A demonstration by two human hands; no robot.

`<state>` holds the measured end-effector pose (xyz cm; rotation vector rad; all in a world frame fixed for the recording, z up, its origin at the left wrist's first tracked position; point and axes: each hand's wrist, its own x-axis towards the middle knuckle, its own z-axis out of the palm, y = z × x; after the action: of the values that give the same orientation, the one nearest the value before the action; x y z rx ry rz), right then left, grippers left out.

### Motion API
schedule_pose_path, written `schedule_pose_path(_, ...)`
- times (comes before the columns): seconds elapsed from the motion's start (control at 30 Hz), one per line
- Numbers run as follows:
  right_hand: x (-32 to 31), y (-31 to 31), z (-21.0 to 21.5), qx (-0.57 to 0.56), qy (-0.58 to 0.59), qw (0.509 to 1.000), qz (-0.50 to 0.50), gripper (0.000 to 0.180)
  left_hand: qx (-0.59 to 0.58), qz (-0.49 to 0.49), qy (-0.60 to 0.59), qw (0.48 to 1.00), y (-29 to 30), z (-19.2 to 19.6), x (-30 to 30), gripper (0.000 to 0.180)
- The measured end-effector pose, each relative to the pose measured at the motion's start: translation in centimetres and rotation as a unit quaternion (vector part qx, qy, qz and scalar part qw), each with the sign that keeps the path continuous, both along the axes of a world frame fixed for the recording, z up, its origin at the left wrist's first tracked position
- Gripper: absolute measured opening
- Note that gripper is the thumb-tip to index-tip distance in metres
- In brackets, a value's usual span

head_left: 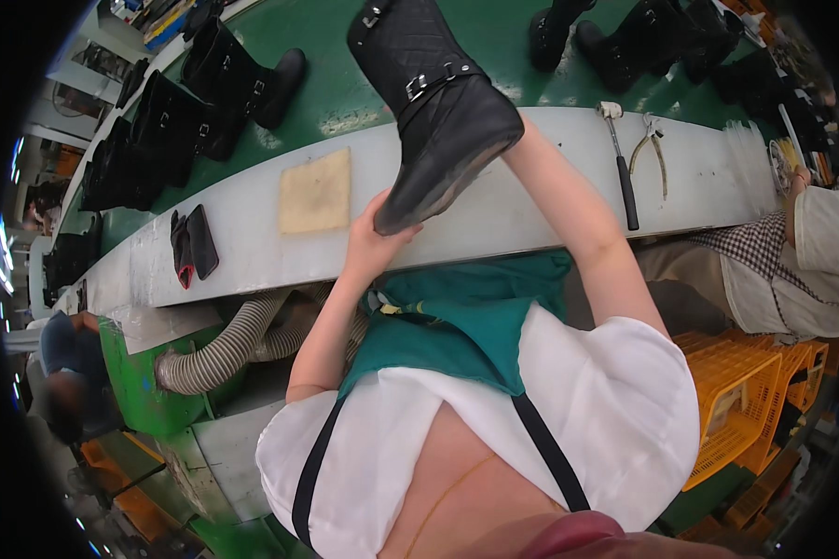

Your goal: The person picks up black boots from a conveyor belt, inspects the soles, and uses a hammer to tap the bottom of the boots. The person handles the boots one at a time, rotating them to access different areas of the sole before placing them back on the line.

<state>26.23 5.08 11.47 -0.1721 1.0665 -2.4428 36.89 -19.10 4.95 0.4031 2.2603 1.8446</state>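
Note:
A black ankle-strapped boot with metal buckles and a quilted shaft is held up over the white worktop, tilted so its toe points down toward me. My left hand is closed around the toe, thumb and fingers on either side. Behind the heel and shaft reaches my right hand; the boot hides most of it, though a fingertip seems to show at the shaft's left edge. Left of the boot lies a square tan cloth or pad. A hammer and pincers rest to the right.
A dark folded item lies on the white worktop. Across the green surface stand several black boots at left and others at right. Yellow crates and a co-worker are at my right, a ribbed hose below left.

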Motion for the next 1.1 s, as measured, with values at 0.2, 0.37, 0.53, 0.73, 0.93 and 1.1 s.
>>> schedule_pose_path(0.2,-1.2,13.5,-5.3,0.737,0.429,0.350,-0.388,0.031,-0.184,-0.036,0.050,0.981,0.0,5.1,-1.3,0.041)
schedule_pose_path(0.37,9.1,20.8,-5.2,0.877,0.252,0.267,-0.311,0.042,-0.279,-0.110,0.138,0.944,2.0,5.2,-1.1,0.052)
schedule_pose_path(0.53,17.1,21.1,-7.1,0.909,0.109,0.282,-0.286,0.051,-0.233,-0.100,0.102,0.962,3.5,6.6,-2.9,0.050)
schedule_pose_path(0.73,17.9,20.1,-6.7,0.906,0.119,0.238,-0.329,0.060,-0.252,-0.140,-0.004,0.958,4.2,7.8,-4.5,0.053)
schedule_pose_path(0.93,17.9,19.7,-6.4,0.883,0.090,0.354,-0.294,0.046,-0.316,-0.106,0.198,0.922,5.4,2.5,-1.8,0.054)
schedule_pose_path(1.1,17.6,20.1,-6.4,0.881,0.064,0.353,-0.309,0.031,-0.283,-0.069,0.231,0.928,5.9,4.0,0.0,0.072)
